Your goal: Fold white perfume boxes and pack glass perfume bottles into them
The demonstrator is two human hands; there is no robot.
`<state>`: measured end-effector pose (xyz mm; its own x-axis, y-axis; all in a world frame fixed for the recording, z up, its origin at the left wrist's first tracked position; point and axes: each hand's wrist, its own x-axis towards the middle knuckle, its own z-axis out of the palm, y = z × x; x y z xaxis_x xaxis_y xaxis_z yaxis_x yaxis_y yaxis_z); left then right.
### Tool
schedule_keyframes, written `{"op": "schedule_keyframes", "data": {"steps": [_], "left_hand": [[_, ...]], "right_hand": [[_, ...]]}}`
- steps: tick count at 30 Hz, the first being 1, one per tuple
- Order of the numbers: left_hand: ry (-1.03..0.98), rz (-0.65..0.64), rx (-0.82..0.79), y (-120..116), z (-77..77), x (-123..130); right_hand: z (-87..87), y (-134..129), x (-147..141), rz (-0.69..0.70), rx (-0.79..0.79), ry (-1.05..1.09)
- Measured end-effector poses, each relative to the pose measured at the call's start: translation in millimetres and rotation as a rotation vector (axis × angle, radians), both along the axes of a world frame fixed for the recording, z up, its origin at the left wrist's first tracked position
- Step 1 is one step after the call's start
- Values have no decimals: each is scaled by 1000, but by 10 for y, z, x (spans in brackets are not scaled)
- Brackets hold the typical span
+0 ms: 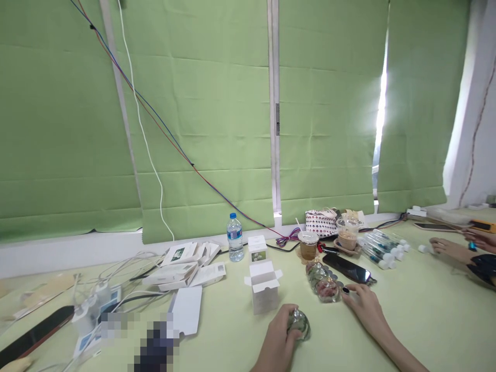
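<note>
One greenish packet (298, 325) is gripped by the curled left hand (279, 338).

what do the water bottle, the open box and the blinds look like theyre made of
The water bottle looks like clear, glossy plastic: see-through, with a blue cap. The open box seems to be thin white cardboard with a smooth finish, judging by its folded flaps. The blinds look like matte green fabric, softly creased, though coated cloth is possible.
</note>
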<state>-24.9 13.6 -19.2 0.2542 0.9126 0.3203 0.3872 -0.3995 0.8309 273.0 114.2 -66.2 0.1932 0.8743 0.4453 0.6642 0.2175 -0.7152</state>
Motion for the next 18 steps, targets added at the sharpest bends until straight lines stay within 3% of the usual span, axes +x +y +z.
{"op": "schedule_keyframes", "data": {"steps": [6, 9, 14, 18], "left_hand": [[-69, 67, -44, -5, 44, -34], [-98, 83, -51, 0, 50, -40], [-114, 71, -50, -13, 87, -25], [-129, 68, -45, -42, 123, -12]], "right_hand": [[96, -225, -80, 44, -20, 103], [189, -408, -173, 197, -41, 155], [297, -595, -315, 536, 14, 3], [360, -665, -385, 642, -46, -77]]}}
